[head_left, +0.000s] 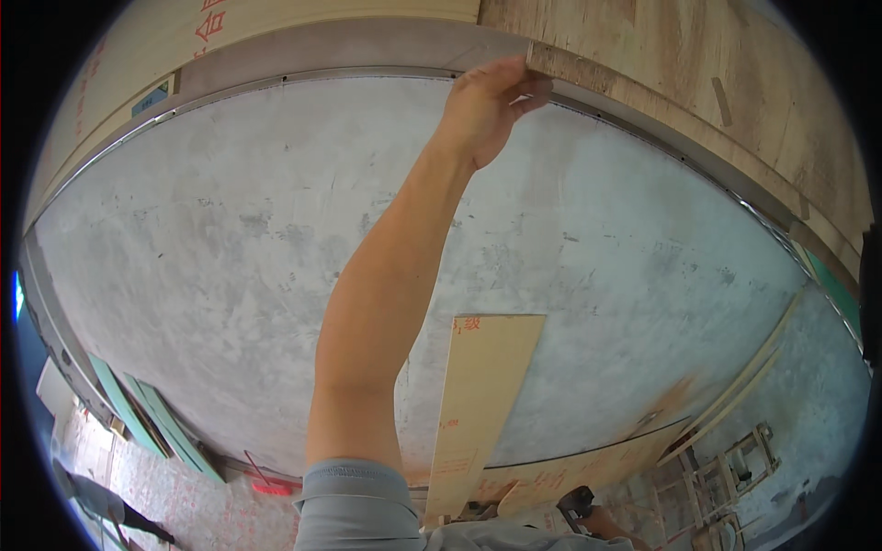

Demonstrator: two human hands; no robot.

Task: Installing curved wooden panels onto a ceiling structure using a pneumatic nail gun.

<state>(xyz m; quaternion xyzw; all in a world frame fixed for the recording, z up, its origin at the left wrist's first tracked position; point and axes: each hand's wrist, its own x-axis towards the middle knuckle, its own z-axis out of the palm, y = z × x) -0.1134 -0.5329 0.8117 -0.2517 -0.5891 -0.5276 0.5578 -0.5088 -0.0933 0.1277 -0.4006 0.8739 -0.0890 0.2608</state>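
Observation:
My left hand reaches up to the top of the view, its fingers curled at the end and lower edge of a plywood panel overhead. A pale yellow board with red markings meets this panel beside the hand. A thin metal strip runs along the top of the grey plastered wall, under the overhead boards. Low at the right, my right hand is closed on a black tool, partly cut off by the frame. A narrow yellow board stands upright against the wall, behind my left arm.
Green boards lean at the lower left near a red broom. Another person is at the far lower left. Yellow boards lie along the wall's foot. A wooden ladder-like frame and long strips stand at the right.

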